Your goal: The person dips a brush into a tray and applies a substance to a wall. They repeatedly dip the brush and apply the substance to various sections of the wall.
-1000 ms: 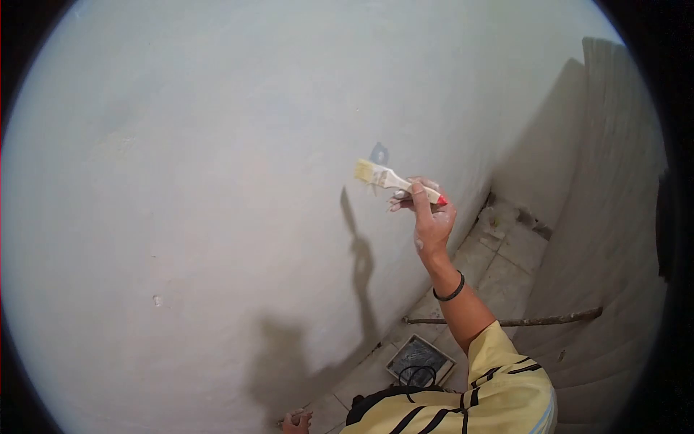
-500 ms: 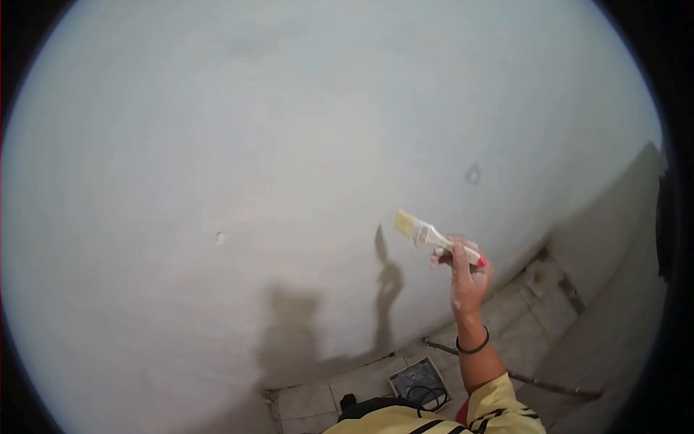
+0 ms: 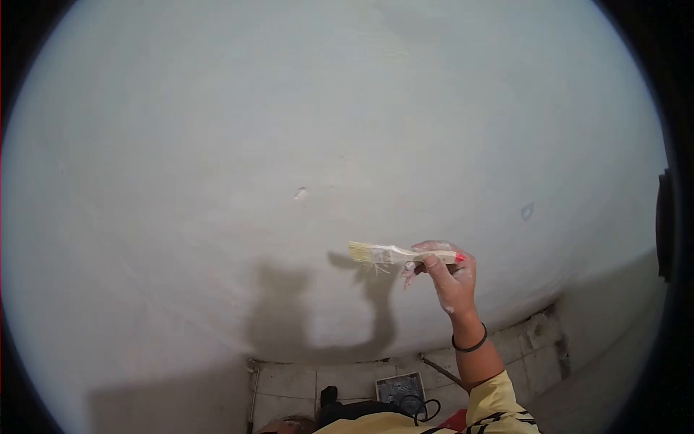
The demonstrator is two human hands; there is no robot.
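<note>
The fingers (image 3: 436, 265) of the right hand (image 3: 450, 281) are curled shut around the wooden handle of a paintbrush (image 3: 394, 254), thumb across the front and the other fingertips wrapped behind, all flecked with white. The brush lies nearly level. Its red handle tip pokes out at the right of the fist, and its pale bristles point left towards the plastered wall (image 3: 289, 108). The brush's shadow (image 3: 361, 304) falls just beneath the bristles, but whether they touch the plaster cannot be told.

Below the paintbrush, the wrist carries a black band (image 3: 470, 343), and lower still comes a yellow sleeve with dark stripes (image 3: 500, 409). Above and to the left of the paintbrush there is a small chip (image 3: 301, 193) in the plaster. Well to the right of it and a little higher sits a faint bluish mark (image 3: 527, 211).

Far beneath the paintbrush, a tiled floor (image 3: 347, 377) meets the foot of the wall. A square grey tray (image 3: 399, 385) rests there with a black cable (image 3: 418, 406) looped beside it, and a thin rod (image 3: 439, 367) lies slantwise nearby. Down and to the left of the paintbrush, at the bottom edge, a sliver of what looks like the left hand (image 3: 283, 425) shows. Its fingers are cut off, so its grip cannot be told.
</note>
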